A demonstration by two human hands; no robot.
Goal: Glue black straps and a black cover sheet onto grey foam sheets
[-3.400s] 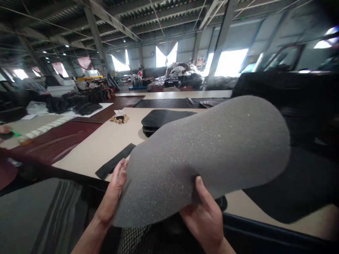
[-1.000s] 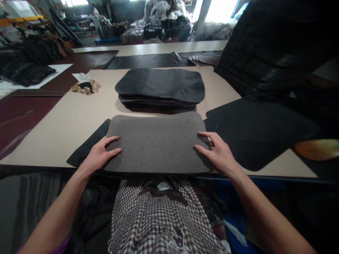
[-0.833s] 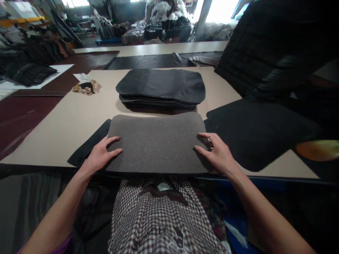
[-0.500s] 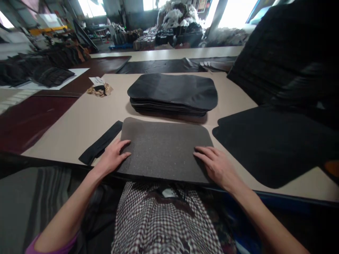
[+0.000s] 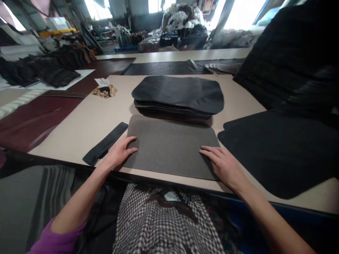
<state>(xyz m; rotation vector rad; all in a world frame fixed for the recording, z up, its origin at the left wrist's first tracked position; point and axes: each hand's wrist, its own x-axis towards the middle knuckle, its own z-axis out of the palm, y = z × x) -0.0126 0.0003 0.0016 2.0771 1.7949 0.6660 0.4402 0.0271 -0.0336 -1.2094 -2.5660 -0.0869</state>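
A grey-brown sheet (image 5: 172, 148) with rounded far corners lies flat on the table, its material unclear. My left hand (image 5: 122, 151) rests on its left edge, thumb and fingers apart on the surface. On the right edge lies my right hand (image 5: 221, 160), fingers stretched out flat. Just beyond the sheet stands a stack of black leather-like pieces (image 5: 177, 91) with rounded corners. A narrow black strip (image 5: 106, 143) lies beside my left hand. To the right of my right hand is a large black sheet (image 5: 275, 151) with rounded corners.
A tall dark pile (image 5: 293, 60) rises at the right of the beige table (image 5: 71, 134). Crumpled tan material (image 5: 104, 91) with a white paper sits at the far left. Dark red sheets (image 5: 34, 121) lie further left. Heaped material (image 5: 182, 17) fills the background.
Both hands have slid the grey-brown sheet forward, away from me, and a strip of table now shows in front of it. The view has shifted slightly.
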